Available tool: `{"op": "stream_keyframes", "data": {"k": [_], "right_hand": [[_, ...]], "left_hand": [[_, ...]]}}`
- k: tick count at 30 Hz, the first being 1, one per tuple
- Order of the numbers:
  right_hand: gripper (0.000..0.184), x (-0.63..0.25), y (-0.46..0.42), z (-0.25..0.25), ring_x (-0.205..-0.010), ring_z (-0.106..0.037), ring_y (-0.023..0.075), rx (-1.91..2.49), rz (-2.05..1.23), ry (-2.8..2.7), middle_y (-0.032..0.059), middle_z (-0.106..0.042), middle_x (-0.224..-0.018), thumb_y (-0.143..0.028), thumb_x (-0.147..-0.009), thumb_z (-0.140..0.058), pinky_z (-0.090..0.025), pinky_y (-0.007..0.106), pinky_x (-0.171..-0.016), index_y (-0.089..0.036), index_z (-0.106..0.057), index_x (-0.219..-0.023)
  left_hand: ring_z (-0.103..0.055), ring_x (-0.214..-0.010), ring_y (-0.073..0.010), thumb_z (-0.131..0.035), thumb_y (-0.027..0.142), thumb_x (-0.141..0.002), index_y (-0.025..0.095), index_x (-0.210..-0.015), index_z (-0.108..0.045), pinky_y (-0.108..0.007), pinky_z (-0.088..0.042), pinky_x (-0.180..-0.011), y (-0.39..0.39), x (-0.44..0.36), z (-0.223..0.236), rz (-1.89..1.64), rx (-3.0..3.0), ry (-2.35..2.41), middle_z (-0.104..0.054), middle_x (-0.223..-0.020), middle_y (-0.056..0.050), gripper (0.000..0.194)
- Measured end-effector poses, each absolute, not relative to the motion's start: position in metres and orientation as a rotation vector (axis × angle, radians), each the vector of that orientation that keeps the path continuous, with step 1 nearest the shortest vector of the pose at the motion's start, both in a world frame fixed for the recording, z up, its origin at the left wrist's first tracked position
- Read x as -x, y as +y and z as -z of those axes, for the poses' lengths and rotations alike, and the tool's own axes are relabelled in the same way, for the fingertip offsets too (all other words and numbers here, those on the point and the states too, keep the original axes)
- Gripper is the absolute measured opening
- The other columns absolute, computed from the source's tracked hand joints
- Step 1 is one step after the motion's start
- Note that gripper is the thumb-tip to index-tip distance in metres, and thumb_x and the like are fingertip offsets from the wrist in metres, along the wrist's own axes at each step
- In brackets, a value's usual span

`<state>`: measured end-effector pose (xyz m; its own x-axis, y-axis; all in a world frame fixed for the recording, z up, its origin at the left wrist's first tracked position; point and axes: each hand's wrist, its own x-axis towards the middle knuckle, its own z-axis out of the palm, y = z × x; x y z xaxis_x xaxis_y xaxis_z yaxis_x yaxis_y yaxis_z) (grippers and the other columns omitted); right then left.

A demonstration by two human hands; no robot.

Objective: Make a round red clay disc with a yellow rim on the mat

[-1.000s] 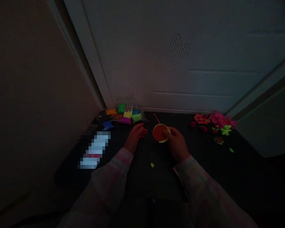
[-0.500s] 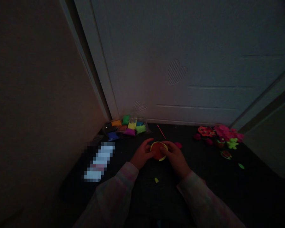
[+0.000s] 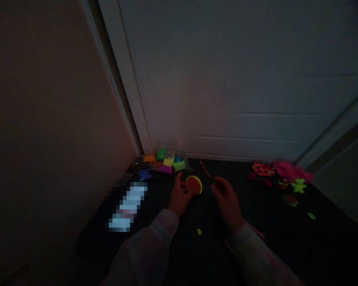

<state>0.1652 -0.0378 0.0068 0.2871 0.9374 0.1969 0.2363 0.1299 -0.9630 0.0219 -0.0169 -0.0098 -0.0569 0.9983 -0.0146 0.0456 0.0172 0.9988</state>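
Note:
In my left hand point(image 3: 180, 196) is a round, flat disc of red modelling clay point(image 3: 193, 186) with a yellow clay strip point(image 3: 201, 186) along its far and right edge. My left thumb lies against its near side. My right hand point(image 3: 228, 200) is apart from the disc, a little to the right, fingers bent and thumb held out, with nothing visible between them. Just beyond its fingertips lies a thin red stick point(image 3: 205, 169). A small yellow clay piece point(image 3: 199, 231) rests on the dark table between my forearms.
Several coloured clay packets point(image 3: 167, 163) lie at the back left. A blurred-out bright phone-like slab point(image 3: 128, 206) is on the left. Pink clay flowers point(image 3: 290, 171), a yellow-green figure point(image 3: 298, 185) and a small green leaf shape point(image 3: 311, 215) sit right. A white door point(image 3: 179, 91) stands behind.
My right hand has let go of the disc and moved off to the right. My left hand keeps the disc, now tilted and slightly left. The view has shifted a little.

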Motion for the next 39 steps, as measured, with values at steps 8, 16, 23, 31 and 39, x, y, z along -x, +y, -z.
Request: {"op": "stream_keyframes", "data": {"k": [8,16,23,31,39], "right_hand": [[0.023,-0.164,-0.061,-0.011,-0.078,-0.056,0.0165,1.370,-0.742,-1.549,0.0029,-0.060,-0.083,-0.035,-0.077,-0.043,-0.044,0.032,-0.071,-0.019,-0.056,-0.087],[0.022,-0.161,-0.106,-0.006,-0.086,-0.054,0.0181,1.365,-0.724,-2.078,0.0040,-0.059,-0.093,-0.030,-0.073,-0.054,-0.040,0.033,-0.079,-0.022,-0.062,-0.092],[0.015,-0.159,-0.110,-0.002,-0.083,-0.054,0.0172,1.358,-0.636,-2.224,0.0036,-0.059,-0.086,-0.022,-0.077,-0.046,-0.040,0.032,-0.077,-0.021,-0.060,-0.083],[0.017,-0.158,-0.111,-0.001,-0.081,-0.056,0.0165,1.423,-0.583,-2.120,0.0050,-0.061,-0.086,-0.020,-0.077,-0.043,-0.044,0.030,-0.073,-0.019,-0.057,-0.086],[0.025,-0.156,-0.109,-0.004,-0.085,-0.059,0.0159,1.398,-0.547,-1.978,0.0064,-0.064,-0.090,-0.020,-0.082,-0.035,-0.045,0.029,-0.075,-0.019,-0.058,-0.091]], "left_hand": [[-0.054,-0.084,-0.0173,-0.063,0.014,-0.059,0.018,-0.132,-0.016,-0.031,-0.042,-0.078,-0.023,-0.025,0.001,-1.141,-1.485,1.538,-0.049,-0.101,-0.007,0.088],[-0.047,-0.105,-0.0267,-0.066,0.016,-0.055,0.012,-0.133,-0.015,-0.038,-0.034,-0.089,-0.024,-0.017,-0.005,-1.110,-1.594,1.589,-0.044,-0.112,-0.016,0.094],[-0.043,-0.109,-0.0253,-0.057,0.021,-0.066,0.009,-0.127,-0.030,-0.039,-0.030,-0.094,-0.043,-0.006,-0.007,-1.172,-1.679,1.602,-0.043,-0.116,-0.017,0.068],[-0.051,-0.065,-0.0132,-0.051,0.023,-0.071,0.016,-0.112,-0.050,-0.032,-0.043,-0.071,-0.076,-0.010,-0.008,-1.136,-1.764,1.441,-0.057,-0.098,-0.007,0.042],[-0.053,-0.063,-0.0124,-0.053,0.024,-0.069,0.017,-0.098,-0.057,-0.027,-0.046,-0.062,-0.089,-0.001,-0.009,-1.160,-1.744,1.395,-0.060,-0.085,-0.004,0.030]]}}
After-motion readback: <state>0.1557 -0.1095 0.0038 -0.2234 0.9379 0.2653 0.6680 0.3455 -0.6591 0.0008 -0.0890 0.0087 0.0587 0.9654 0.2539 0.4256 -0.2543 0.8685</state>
